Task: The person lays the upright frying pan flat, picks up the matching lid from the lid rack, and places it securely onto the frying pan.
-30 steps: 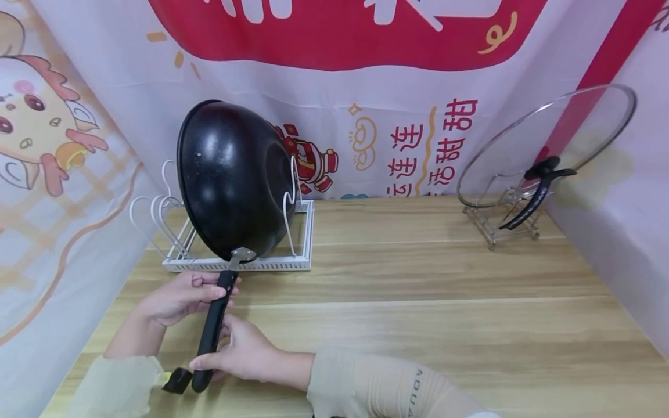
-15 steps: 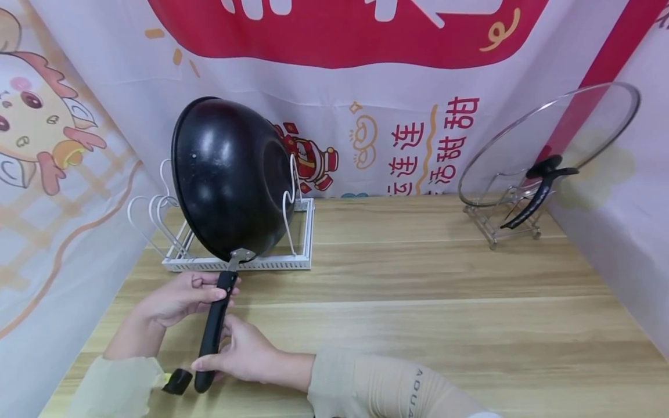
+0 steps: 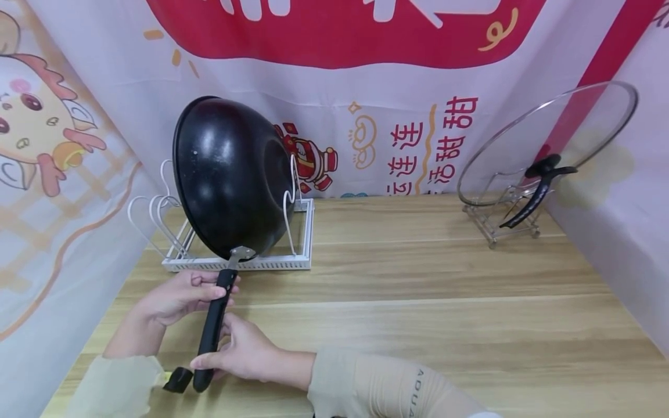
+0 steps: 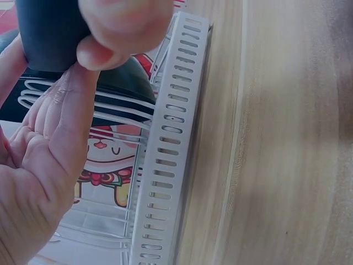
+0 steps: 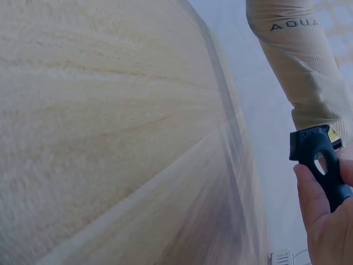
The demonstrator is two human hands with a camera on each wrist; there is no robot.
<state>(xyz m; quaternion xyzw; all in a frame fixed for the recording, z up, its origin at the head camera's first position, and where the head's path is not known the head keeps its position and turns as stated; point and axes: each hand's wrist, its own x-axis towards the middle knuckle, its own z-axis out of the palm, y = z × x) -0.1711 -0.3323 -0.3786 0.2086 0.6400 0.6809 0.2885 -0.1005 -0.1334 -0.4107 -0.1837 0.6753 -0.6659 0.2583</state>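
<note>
A black wok (image 3: 232, 174) stands on its side in a white wire rack (image 3: 277, 264), its base turned to the right and its handle (image 3: 211, 328) pointing toward me. My left hand (image 3: 180, 296) pinches the handle near the metal bracket, thumb on top. Lower down, close to the handle's end, my right hand (image 3: 243, 351) grips it from the right. In the left wrist view the fingers (image 4: 60, 116) lie against the dark handle, beside the rack's slotted edge (image 4: 165, 165). The right wrist view has the handle's end with its hanging hole (image 5: 322, 165) between thumb and fingers.
A glass lid (image 3: 549, 139) with a black knob leans in a small wire stand (image 3: 491, 229) at the back right. The wooden table (image 3: 418, 325) runs between rack and stand. Printed cloth (image 3: 324, 116) hangs behind and at both sides.
The wok has tilted very slightly to the left. Both hands keep their hold on the handle in the same places.
</note>
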